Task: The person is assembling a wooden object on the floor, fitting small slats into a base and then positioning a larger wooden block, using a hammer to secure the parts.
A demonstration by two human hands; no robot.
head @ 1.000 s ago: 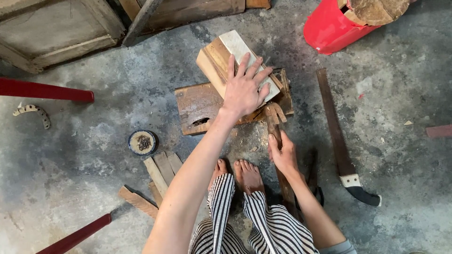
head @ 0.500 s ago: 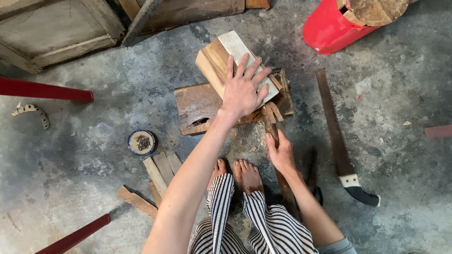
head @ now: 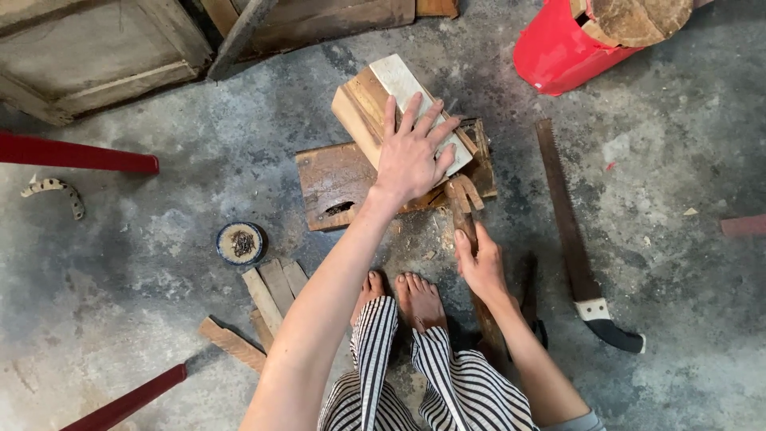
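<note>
Your right hand (head: pixel 481 267) wraps around the wooden handle of a hammer (head: pixel 463 209), fingers closed on the shaft just below the head. The handle runs almost straight away from you, tilting slightly left, with the rusty claw head pointing at the near edge of the wood stack. Your left hand (head: pixel 412 152) lies flat with fingers spread wide, gripping nothing, pressing down on a pale wooden block (head: pixel 375 100). The block's long axis slants from near right to far left; its top strip is whitish, the side below it tan and grooved. It rests on a dark, worn board (head: pixel 335 179) lying on the concrete floor (head: pixel 678 160) just beyond your bare feet (head: pixel 403 297). A handsaw (head: pixel 570 231) lies to the right, and a small round tin of nails (head: pixel 240 243) to the left beside loose wood strips (head: pixel 271 291).
</note>
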